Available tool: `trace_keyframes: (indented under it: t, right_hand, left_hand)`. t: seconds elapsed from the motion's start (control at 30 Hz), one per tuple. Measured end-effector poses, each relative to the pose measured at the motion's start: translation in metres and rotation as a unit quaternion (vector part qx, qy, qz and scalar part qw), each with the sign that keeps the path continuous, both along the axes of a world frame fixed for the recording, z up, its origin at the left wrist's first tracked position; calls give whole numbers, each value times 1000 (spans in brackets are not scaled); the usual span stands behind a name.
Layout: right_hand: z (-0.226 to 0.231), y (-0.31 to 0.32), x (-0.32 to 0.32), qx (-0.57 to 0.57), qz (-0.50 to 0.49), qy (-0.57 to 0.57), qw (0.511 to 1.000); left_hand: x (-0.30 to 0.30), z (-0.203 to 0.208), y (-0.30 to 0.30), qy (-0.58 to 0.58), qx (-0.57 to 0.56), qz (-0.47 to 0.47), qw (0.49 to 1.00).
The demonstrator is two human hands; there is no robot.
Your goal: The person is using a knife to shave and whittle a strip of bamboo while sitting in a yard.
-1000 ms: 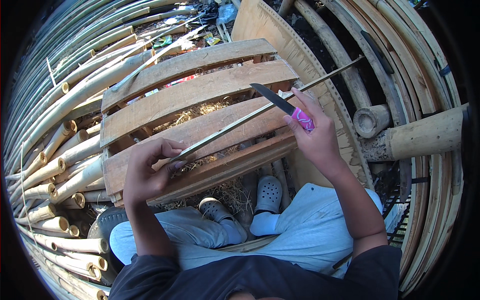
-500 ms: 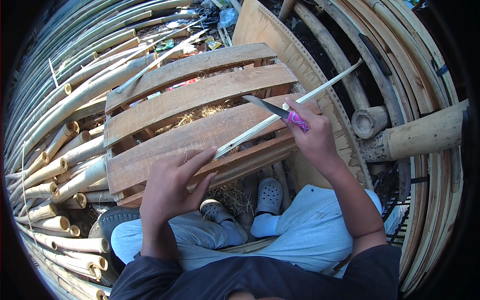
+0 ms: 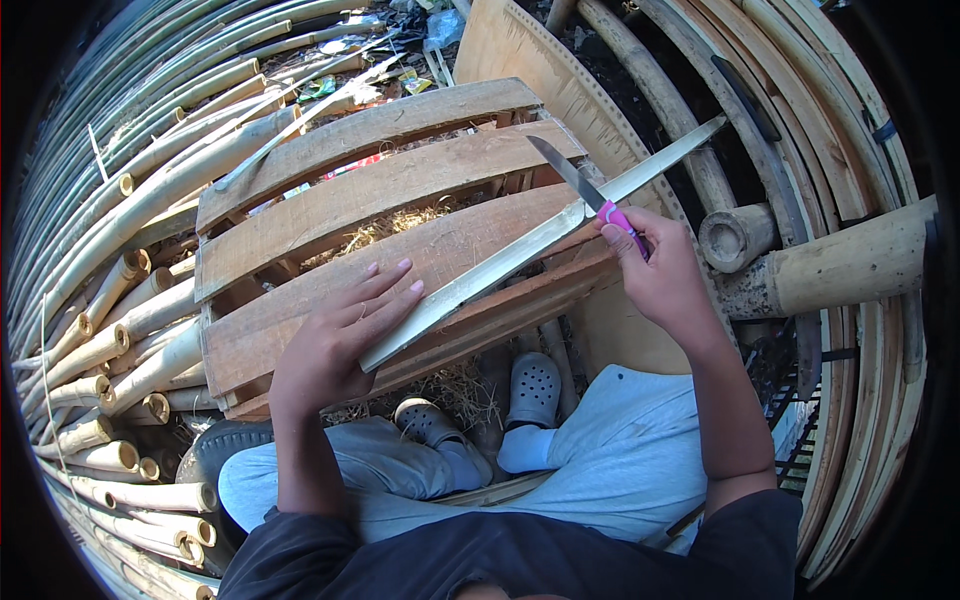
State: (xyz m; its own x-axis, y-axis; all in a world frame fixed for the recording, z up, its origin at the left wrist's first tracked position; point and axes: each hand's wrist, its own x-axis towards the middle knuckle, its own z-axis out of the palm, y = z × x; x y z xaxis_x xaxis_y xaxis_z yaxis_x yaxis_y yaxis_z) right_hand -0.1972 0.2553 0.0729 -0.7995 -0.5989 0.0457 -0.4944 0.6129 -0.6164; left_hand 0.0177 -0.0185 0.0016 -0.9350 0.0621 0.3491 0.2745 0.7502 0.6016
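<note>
My right hand (image 3: 660, 262) is closed round the pink and purple handle of a knife (image 3: 577, 180). Its dark blade points up and to the left, meeting a long split bamboo strip (image 3: 500, 267). The pale, broad face of the strip is turned up. It slants across the front of a slatted wooden bench (image 3: 390, 250), its far end sticking out past the right side. By the near end is my left hand (image 3: 335, 330), open, fingers stretched out and touching the strip's edge; its thumb is hidden.
Bamboo poles (image 3: 120, 340) are piled along the left. A thin curved board (image 3: 545, 60) leans behind the bench. At the right lie a thick bamboo pole (image 3: 850, 262) and long curved slats (image 3: 830, 110). My feet in grey clogs (image 3: 535, 390) rest below the bench.
The strip has turned from its narrow edge to its broad face. My left fingers have loosened and straightened. The right hand has moved a little right and down, tilting the knife more upright.
</note>
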Motion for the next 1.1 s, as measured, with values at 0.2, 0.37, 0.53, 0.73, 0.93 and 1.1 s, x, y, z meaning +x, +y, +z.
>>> trace_keyframes:
  t: [0.2,0.37,0.53,0.73,0.93,1.1]
  right_hand:
    - [-4,-4,3,-38,-24,-11,999]
    - [-13,-3,2,-117,-77,40,989]
    - [-10,-2,-2,7,-59,-35,998]
    - [-17,-5,5,-3,-83,-48,995]
    - [-17,-10,10,5,-92,-44,995]
    - [-28,-10,14,-53,-114,-99,987]
  left_hand:
    - [-3,-10,5,107,-30,-21,994]
    - [-7,-15,17,109,11,-2,994]
    - [-9,-16,14,96,-7,-19,995]
    - [-8,-19,14,87,-13,-23,996]
    - [-7,-18,15,85,-22,-21,996]
    - [-10,-20,13,94,-8,-47,994]
